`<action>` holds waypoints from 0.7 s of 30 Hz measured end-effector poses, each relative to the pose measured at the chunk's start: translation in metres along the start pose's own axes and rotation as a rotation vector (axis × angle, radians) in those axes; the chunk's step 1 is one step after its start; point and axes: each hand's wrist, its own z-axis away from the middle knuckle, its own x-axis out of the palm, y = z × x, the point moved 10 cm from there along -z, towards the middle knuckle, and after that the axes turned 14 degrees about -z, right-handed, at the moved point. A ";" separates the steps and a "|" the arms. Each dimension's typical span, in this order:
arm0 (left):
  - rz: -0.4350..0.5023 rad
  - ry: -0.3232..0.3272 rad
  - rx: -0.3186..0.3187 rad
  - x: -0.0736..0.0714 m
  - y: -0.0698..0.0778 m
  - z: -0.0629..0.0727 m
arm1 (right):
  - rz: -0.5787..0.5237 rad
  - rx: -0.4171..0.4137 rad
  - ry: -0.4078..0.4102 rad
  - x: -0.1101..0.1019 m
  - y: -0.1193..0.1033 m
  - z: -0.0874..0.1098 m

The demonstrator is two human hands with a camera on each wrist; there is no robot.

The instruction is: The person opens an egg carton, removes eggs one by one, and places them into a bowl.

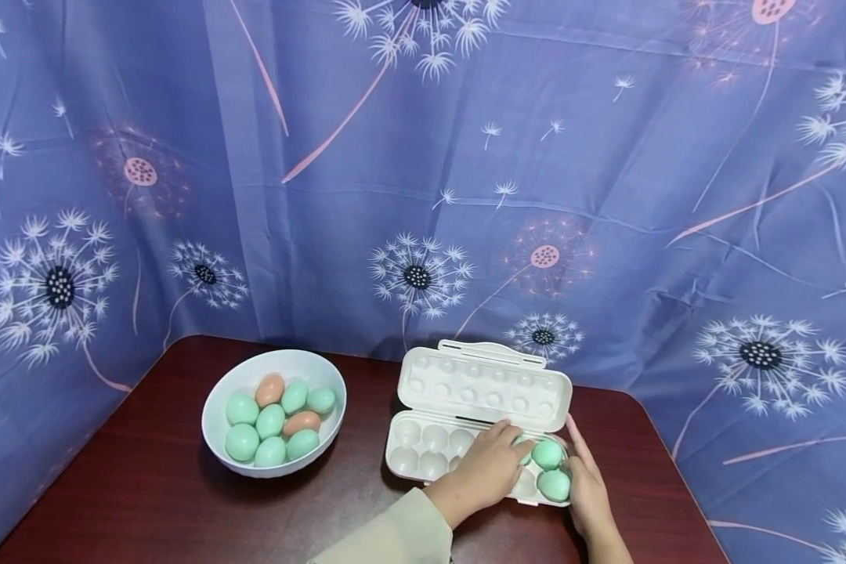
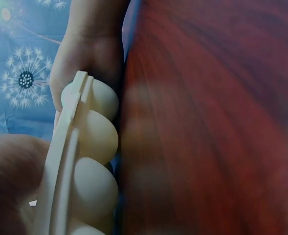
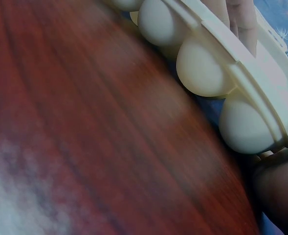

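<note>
A white plastic egg box (image 1: 406,467) lies with its lid (image 1: 458,384) tipped back, on the right half of the table. My left hand (image 1: 485,470) reaches across its front edge, fingers curled over a green egg (image 1: 524,452) sitting in a back-row cup and partly covered by them. Two more green eggs, a back one (image 1: 547,453) and a front one (image 1: 554,485), fill the right-end cups. My right hand (image 1: 589,489) grips the box's right end. The box's rounded cups (image 2: 96,188) show from below in the left wrist view, and again in the right wrist view (image 3: 202,66).
A white bowl (image 1: 215,407) on the left of the dark red wooden table (image 1: 141,478) holds several green eggs and two brown ones. Behind the table hangs a blue curtain (image 1: 338,235) with a dandelion print, close to the raised lid.
</note>
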 end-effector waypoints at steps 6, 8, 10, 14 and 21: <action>-0.040 0.007 -0.001 0.002 -0.002 -0.004 | 0.000 -0.001 -0.007 0.001 0.000 0.001; -0.037 0.011 -0.003 0.003 -0.002 -0.005 | 0.000 0.005 -0.003 0.001 0.000 0.001; -0.037 0.015 -0.008 0.002 -0.002 -0.006 | 0.000 0.013 0.005 0.000 0.000 0.001; -0.039 0.023 -0.028 0.000 -0.003 -0.008 | 0.004 0.026 0.015 0.000 0.000 0.001; -0.046 0.045 -0.050 -0.005 -0.005 -0.008 | 0.010 0.024 0.018 0.000 -0.001 0.001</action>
